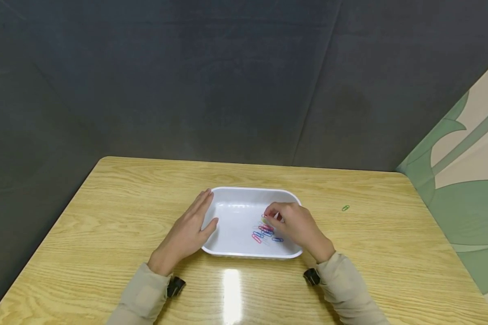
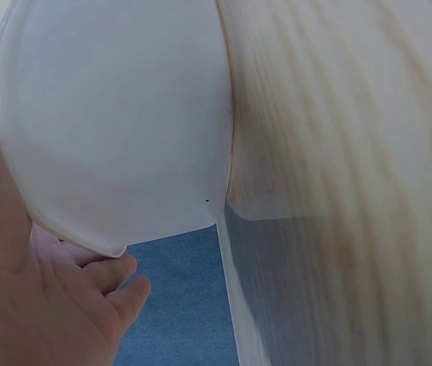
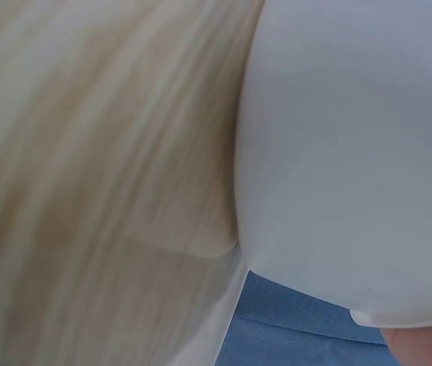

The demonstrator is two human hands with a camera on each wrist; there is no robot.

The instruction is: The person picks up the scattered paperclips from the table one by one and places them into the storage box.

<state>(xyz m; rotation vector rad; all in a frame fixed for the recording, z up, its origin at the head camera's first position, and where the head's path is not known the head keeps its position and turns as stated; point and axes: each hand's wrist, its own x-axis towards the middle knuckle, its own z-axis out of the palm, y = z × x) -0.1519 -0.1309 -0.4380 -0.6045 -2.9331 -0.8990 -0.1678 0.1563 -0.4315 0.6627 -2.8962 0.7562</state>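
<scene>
A white rectangular tray [image 1: 232, 216] lies on the table, with several red, pink, blue and yellow-green paper clips [image 1: 262, 232] loosely spread in its right half. My left hand [image 1: 189, 230] rests against the tray's left rim with its fingers straight; in the left wrist view the fingers [image 2: 113, 286] lie along the rim. Inside the tray's right side, my right hand [image 1: 294, 223] has thumb and fingertips together, pinching a small paper clip mostly hidden by the fingers. The right wrist view has mainly the tray's outer wall [image 3: 345, 168], with a bit of hand at the lower right.
One green paper clip [image 1: 345, 208] lies alone on the wooden table [image 1: 374, 234], right of the tray. A dark cloth [image 1: 211, 81] hangs behind the table's far edge, and a green-and-beige patterned cloth [image 1: 467, 207] is at the right.
</scene>
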